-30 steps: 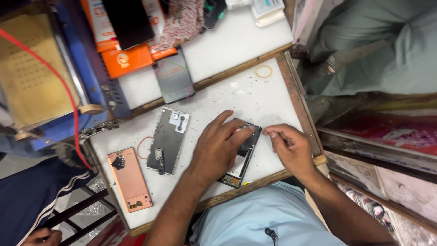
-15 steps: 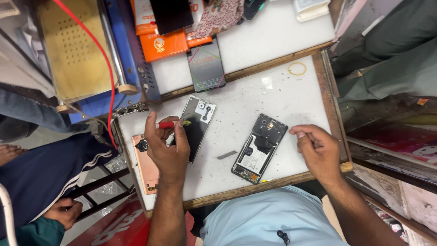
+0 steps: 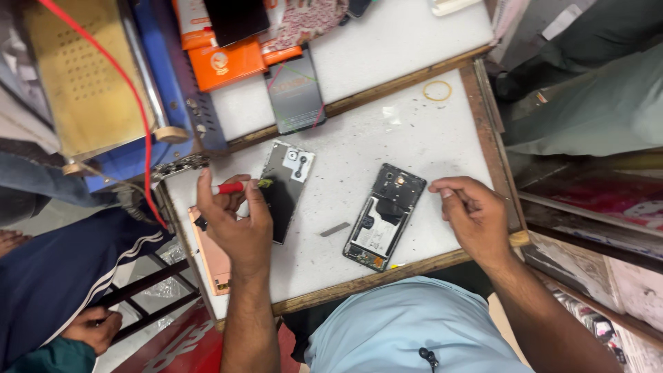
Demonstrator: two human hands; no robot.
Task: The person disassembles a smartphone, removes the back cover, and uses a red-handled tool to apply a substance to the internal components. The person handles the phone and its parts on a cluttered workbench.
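Note:
My left hand (image 3: 233, 220) holds a small red-handled screwdriver (image 3: 232, 187) over the left part of a white work board (image 3: 421, 131). Under it lie a dark phone back cover (image 3: 284, 190) with a white sticker and a pink phone panel (image 3: 210, 259). An opened phone body (image 3: 383, 215) with its insides showing lies in the middle of the board. My right hand (image 3: 473, 217) rests beside the opened phone on its right, fingertips pinched together; what they hold is too small to see. A small grey strip (image 3: 335, 228) lies between the cover and the phone.
A phone with a cracked screen (image 3: 295, 93) and an orange box (image 3: 226, 63) lie on the upper white surface. A yellow rubber band (image 3: 437, 90) sits at the board's far corner. A blue machine with a red cable (image 3: 138, 117) stands left. Another person's hand (image 3: 93, 328) shows at bottom left.
One second ago both hands were on the opened phone. My left hand moved left, picked up the red screwdriver and holds it over the back cover. The right hand stayed by the phone.

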